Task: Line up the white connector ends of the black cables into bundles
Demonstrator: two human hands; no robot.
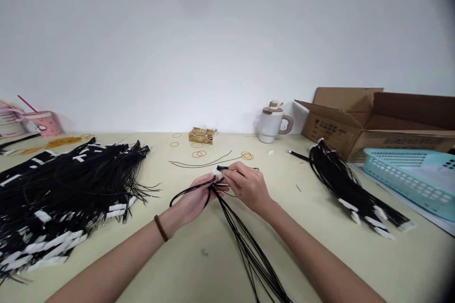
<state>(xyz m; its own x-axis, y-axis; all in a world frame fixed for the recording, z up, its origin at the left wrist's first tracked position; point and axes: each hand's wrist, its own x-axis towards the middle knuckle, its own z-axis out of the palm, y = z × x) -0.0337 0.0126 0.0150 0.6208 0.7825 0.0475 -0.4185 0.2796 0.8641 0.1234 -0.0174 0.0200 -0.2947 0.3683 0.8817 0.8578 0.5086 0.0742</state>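
A bundle of thin black cables [245,241] hangs from my hands over the near part of the table. My left hand [197,197] is closed around the cables close to a small white piece [218,173], a connector or label. The fingers of my right hand [248,184] pinch a short black cable end beside that white piece. A few cables loop out to the left of my left hand. Exactly how the fingertips meet the cables is partly hidden.
Black cables with white labels [78,184] are heaped on the left; a smaller bundle [341,184] lies right. Behind are rubber bands [199,154], a small box [202,135] and a mug [270,123]. A cardboard box [330,128] and turquoise basket [398,182] stand right.
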